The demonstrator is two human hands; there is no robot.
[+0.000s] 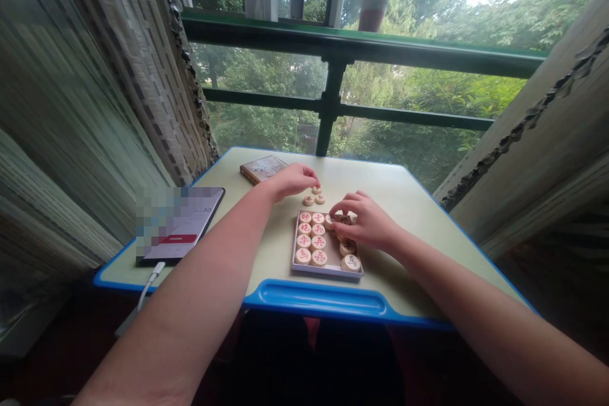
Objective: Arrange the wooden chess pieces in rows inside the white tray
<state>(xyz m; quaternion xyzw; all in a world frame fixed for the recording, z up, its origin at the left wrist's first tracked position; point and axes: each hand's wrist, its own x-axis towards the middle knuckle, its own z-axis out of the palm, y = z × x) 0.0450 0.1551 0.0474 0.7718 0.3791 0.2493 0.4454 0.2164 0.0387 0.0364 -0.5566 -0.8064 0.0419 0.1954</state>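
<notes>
Round wooden Chinese chess pieces lie in a shallow open box point(328, 269) on the table. Those in the left part, such as a red-marked piece point(319, 257), form columns; a dark-marked piece point(351, 262) sits in the near right corner. Beyond the box are a few loose pieces point(308, 200). My left hand point(295, 179) is closed at the farthest of these, its fingertips on that Chinese chess piece point(316, 190). Over the far right part of the box, my right hand point(362, 219) has thumb and forefinger around another Chinese chess piece point(328, 222). It partly hides pieces beneath it.
A flat box lid point(264, 169) with a printed top lies at the far left. A tablet point(183, 222) with a white charging cable point(151, 282) rests at the left edge. Blue trim and a blue pen groove point(323, 301) border the table's near side. Curtains hang at both sides.
</notes>
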